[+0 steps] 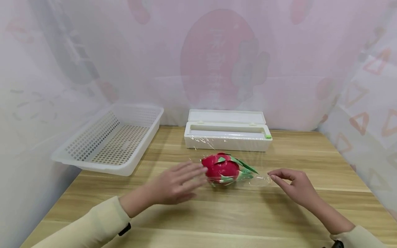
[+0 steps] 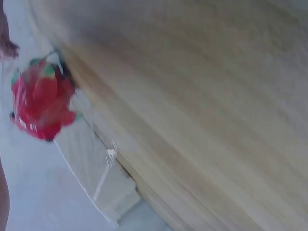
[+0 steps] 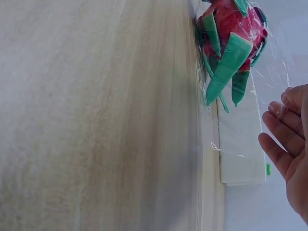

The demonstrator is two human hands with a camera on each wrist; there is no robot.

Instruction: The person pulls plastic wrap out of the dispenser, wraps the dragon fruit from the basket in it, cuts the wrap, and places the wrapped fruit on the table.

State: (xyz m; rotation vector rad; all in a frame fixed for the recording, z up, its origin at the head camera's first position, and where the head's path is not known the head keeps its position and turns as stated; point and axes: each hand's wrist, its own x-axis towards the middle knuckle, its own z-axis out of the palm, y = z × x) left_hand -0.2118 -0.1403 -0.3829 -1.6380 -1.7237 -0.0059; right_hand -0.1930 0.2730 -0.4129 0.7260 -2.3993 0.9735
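Observation:
A red dragon fruit (image 1: 221, 168) with green leaf tips lies in the middle of the table under clear cling film (image 1: 260, 179). My right hand (image 1: 296, 186) pinches the film's edge between thumb and index finger, just right of the leaf tips. In the right wrist view the film stretches from the fruit (image 3: 236, 36) to those fingertips. My left hand (image 1: 172, 184), slightly blurred, has its fingers extended at the fruit's left end; whether they touch the film is unclear. The left wrist view is blurred and shows the fruit (image 2: 43, 101) wrapped in film.
Behind the fruit stands a white cling film dispenser (image 1: 227, 144) with its lid raised and a green slider (image 1: 268, 136) on the right. Film hangs over its front. At the back left sits a white perforated basket (image 1: 145, 148). Printed cloth walls (image 1: 155, 51) surround the wooden table (image 1: 310, 151).

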